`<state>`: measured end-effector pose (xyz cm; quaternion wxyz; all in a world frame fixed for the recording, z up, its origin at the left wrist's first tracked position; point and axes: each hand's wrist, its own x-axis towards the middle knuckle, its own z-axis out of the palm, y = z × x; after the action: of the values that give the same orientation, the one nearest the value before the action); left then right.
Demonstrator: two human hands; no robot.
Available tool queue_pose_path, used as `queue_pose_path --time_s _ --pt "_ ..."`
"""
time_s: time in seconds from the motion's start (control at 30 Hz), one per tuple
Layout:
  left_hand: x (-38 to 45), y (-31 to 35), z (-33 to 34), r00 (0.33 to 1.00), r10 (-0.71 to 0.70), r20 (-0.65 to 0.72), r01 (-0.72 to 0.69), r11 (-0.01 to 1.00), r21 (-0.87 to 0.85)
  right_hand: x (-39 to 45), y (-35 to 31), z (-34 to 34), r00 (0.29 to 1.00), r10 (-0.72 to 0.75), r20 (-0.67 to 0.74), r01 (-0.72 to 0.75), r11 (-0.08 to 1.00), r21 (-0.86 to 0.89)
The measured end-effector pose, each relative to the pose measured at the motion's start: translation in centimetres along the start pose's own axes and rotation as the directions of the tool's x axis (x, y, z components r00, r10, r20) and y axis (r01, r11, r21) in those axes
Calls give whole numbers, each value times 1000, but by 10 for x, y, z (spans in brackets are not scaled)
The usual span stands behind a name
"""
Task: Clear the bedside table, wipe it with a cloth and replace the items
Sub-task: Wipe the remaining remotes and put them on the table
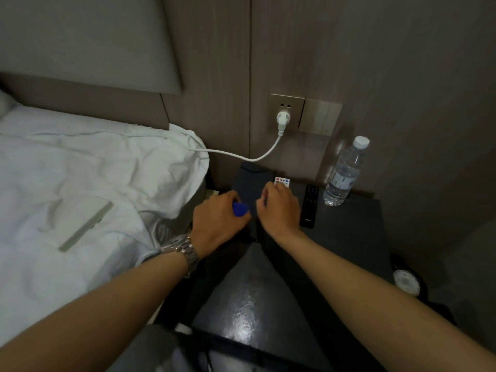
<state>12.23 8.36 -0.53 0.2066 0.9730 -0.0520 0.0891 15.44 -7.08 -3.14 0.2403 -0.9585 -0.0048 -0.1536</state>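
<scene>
While both hands (pixel 280 208) crowd the table's (pixel 349 237) back edge, its front lies open.

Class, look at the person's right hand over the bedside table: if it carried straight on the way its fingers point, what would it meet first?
Probably the small white remote with coloured buttons, just beyond the right hand; its fingertips may already touch it, depth is unclear. Behind that stands the wall.

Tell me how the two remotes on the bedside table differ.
The black remote is long, dark and lies fully in view, untouched, beside the water bottle. The white remote is pale with coloured buttons, looks shorter, and is mostly hidden under the right hand, which rests over it. The white remote lies nearer the wall than the black remote's near end. Both lie flat on the table.
</scene>
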Motion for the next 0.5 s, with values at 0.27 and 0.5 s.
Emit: queue_pose_path --time_s 0.27,0.5 --pt "-23 -57 -61 953 -301 -16 295 941 -165 -29 -110 8 972 -17 233 -97 880 466" --pt "-41 -106 -118 891 -445 -92 435 894 -112 -36 -204 30 922 -24 387 -238 753 613"
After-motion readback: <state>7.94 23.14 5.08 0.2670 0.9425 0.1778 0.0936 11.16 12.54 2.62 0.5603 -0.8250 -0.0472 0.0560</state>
